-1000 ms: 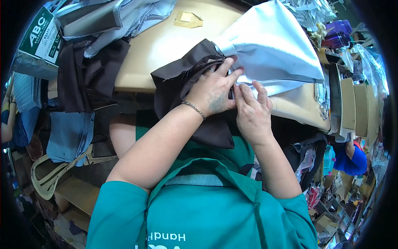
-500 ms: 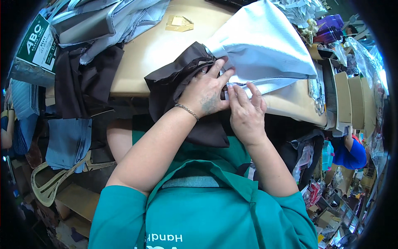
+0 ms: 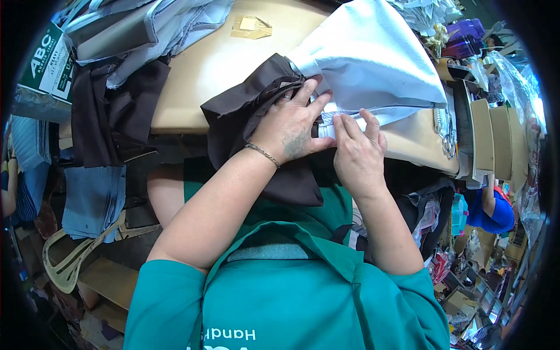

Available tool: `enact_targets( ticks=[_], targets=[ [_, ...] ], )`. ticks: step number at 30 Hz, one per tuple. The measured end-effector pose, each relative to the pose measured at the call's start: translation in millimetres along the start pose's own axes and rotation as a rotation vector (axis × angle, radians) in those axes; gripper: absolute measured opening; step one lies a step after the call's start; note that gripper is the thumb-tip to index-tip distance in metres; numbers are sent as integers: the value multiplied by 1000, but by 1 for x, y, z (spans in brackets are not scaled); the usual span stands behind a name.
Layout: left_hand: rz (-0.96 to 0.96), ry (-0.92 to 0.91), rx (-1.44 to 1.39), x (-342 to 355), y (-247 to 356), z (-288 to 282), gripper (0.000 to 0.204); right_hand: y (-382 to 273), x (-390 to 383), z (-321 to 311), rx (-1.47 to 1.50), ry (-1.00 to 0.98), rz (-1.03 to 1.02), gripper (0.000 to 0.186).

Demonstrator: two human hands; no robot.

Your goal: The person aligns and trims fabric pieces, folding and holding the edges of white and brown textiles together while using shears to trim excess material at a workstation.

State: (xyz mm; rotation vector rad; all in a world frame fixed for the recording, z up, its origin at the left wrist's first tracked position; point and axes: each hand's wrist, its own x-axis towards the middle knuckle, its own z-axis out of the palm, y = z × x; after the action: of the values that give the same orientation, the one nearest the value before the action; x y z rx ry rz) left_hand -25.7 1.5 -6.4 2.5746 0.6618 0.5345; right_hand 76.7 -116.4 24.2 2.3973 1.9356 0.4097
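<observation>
On the table edge in front of me lies a sewn piece, with dark brown fabric joined to a large white fabric piece. My left hand lies over the join, its fingers stretched across the bunched brown folds and its thumb pointing right. Close beside it, my right hand rests its fingertips on the white edge strip, the fingers extended and somewhat apart. Its thumb is mostly hidden. The brown fabric hangs over the table edge toward my lap.
Stacked grey and brown cloth pieces lie at the table's far left, beside a green and white box. Scissors lie at the right edge near cardboard. A tan cardboard scrap sits farther back. Another person's blue sleeve shows at right.
My right hand has slid a little to the right along the white edge, uncovering more of the strip between the hands. My left hand stays in place.
</observation>
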Motion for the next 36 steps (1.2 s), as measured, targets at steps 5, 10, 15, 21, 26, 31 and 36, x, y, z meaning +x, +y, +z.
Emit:
enact_targets(
  ticks=[5, 10, 15, 21, 26, 31, 36],
  targets=[
    [44, 55, 36, 0, -2, 3, 70, 6, -1, 3, -7, 1, 19, 39],
    [12, 6, -15, 0, -2, 2, 71, 18, -3, 9, 108, 33, 6, 41],
    [6, -3, -5, 0, 0, 2, 71, 20, -8, 15, 156, 79, 0, 42],
    [22, 22, -19, 0, -1, 1, 72, 33, 3, 9, 277, 78, -71, 31],
    [29, 32, 21, 1, 1, -2, 72, 55, 23, 11, 255, 97, -257, 26],
    [31, 25, 36, 3, 2, -2, 72, 60, 21, 13, 201, 148, -330, 28],
    [82, 63, 39, 4, 2, 0, 70, 27, 3, 20, 223, 230, -175, 29]
  ],
)
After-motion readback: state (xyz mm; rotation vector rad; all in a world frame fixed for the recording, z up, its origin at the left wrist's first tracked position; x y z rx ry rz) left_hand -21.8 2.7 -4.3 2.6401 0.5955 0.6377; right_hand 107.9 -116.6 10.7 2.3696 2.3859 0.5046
